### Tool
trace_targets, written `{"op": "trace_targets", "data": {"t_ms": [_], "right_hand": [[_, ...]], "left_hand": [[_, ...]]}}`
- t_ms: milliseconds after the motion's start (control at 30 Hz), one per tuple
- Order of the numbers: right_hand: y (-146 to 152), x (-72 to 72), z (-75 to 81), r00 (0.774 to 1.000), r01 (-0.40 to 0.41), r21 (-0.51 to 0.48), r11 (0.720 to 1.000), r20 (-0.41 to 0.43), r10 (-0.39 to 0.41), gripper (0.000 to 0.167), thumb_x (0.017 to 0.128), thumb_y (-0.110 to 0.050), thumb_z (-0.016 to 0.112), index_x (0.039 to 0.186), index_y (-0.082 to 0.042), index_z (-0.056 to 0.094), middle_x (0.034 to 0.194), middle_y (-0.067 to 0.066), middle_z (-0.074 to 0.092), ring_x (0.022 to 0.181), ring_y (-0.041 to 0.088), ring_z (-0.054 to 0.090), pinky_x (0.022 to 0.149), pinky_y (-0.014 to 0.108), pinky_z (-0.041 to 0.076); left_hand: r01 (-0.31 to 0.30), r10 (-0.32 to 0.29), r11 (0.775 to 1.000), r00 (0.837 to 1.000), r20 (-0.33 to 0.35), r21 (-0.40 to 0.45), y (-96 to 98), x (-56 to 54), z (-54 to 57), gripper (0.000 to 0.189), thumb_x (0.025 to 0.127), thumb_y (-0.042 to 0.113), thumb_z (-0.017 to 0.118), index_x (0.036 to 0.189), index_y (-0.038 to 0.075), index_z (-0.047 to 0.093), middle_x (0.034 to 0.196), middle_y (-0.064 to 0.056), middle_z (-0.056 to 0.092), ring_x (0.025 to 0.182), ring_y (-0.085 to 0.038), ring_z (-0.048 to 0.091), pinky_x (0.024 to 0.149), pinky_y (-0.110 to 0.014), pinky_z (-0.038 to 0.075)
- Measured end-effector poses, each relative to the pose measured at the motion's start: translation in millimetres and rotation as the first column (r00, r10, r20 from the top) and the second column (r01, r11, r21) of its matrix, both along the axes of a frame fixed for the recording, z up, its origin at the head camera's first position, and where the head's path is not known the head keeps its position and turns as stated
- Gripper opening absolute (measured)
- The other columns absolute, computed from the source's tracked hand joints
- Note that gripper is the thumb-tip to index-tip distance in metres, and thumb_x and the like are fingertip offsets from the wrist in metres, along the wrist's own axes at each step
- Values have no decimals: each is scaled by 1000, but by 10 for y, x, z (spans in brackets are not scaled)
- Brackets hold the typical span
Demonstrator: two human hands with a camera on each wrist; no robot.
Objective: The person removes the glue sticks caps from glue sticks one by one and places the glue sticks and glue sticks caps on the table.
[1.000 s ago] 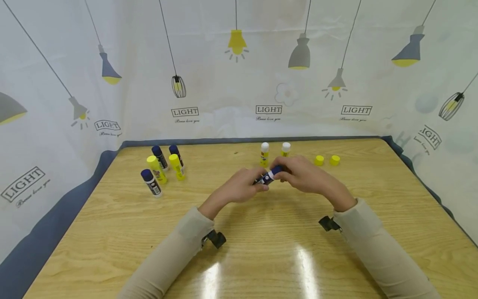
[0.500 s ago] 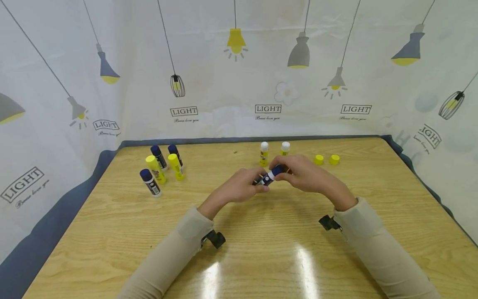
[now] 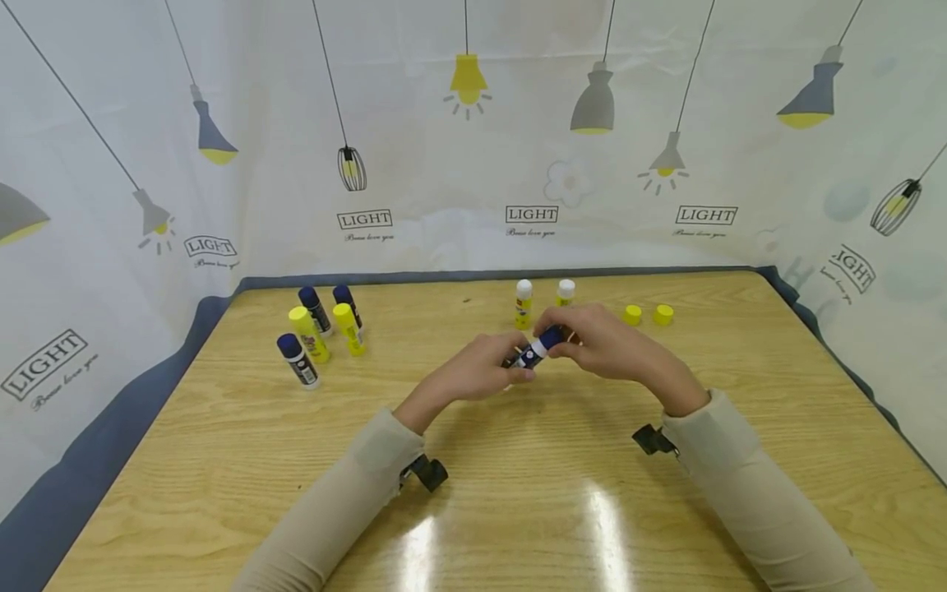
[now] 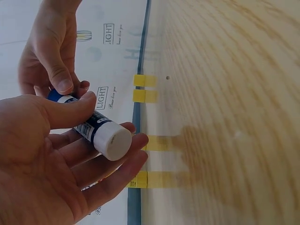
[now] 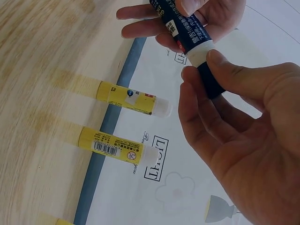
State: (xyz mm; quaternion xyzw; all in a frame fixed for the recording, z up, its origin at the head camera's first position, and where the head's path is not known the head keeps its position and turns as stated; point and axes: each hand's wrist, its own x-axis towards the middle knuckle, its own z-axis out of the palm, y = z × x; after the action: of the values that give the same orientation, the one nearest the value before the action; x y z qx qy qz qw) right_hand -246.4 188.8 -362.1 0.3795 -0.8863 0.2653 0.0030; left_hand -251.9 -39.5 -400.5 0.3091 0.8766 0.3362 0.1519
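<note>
Both hands meet over the middle of the table on one glue stick [image 5: 185, 30] with a navy label, tilted in the air. My left hand [image 3: 477, 367] holds its body; in the left wrist view the thumb lies over the label and the white base [image 4: 114, 141] points out past the fingers. The right hand [image 3: 602, 344] pinches the dark blue cap [image 5: 210, 80] between thumb and fingers. A white band [image 5: 200, 53] shows between cap and label. Just behind the hands stand two yellow glue sticks with white tops, one [image 3: 524, 304] left of the other [image 3: 565, 291].
At the left of the table [image 3: 473, 493] stand several capped glue sticks: navy ones, such as the nearest [image 3: 299, 362], and two yellow ones [image 3: 309, 335]. Two loose yellow caps [image 3: 632, 316] lie at the back right. A printed curtain [image 3: 444, 181] hangs behind the table.
Both hands stay almost in place around the glue stick. The right fingers and the dark blue cap have shifted very slightly, and a little more of the white band shows.
</note>
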Motion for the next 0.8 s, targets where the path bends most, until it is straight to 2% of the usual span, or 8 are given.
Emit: {"op": "trace_targets", "data": {"t_ms": [167, 300, 567, 800], "right_hand": [[3, -1, 5, 1000, -5, -1, 1000, -8, 5, 26, 93, -2, 74, 117, -7, 68, 109, 7, 74, 91, 16, 69, 77, 33, 56], [12, -7, 12, 1000, 1, 1, 1000, -7, -1, 25, 92, -1, 74, 116, -7, 68, 107, 7, 74, 90, 18, 68, 76, 34, 56], [81, -8, 72, 999, 39, 6, 999, -9, -39, 25, 92, 1, 75, 114, -7, 69, 107, 9, 73, 95, 22, 70, 80, 41, 59], [142, -4, 102, 999, 48, 17, 999, -3, -48, 26, 92, 2, 74, 117, -7, 68, 109, 10, 73, 95, 22, 70, 80, 39, 59]], "left_hand": [[4, -4, 1000, 1000, 7, 4, 5, -5, -3, 28, 103, 23, 66, 127, 8, 61, 109, -6, 73, 83, -14, 65, 68, -28, 50], [-1, 1, 1000, 1000, 11, 7, 9, -2, 2, 28, 103, 23, 66, 126, 8, 61, 109, -7, 73, 83, -14, 66, 68, -28, 50], [-20, 20, 1000, 1000, 12, 23, 13, -8, -5, 30, 102, 23, 68, 127, 8, 60, 118, -9, 73, 99, -16, 70, 76, -29, 53], [-46, 46, 999, 999, 21, 24, 24, -19, -12, 39, 101, 23, 69, 135, 7, 58, 127, -10, 71, 115, -23, 71, 87, -35, 58]]}}
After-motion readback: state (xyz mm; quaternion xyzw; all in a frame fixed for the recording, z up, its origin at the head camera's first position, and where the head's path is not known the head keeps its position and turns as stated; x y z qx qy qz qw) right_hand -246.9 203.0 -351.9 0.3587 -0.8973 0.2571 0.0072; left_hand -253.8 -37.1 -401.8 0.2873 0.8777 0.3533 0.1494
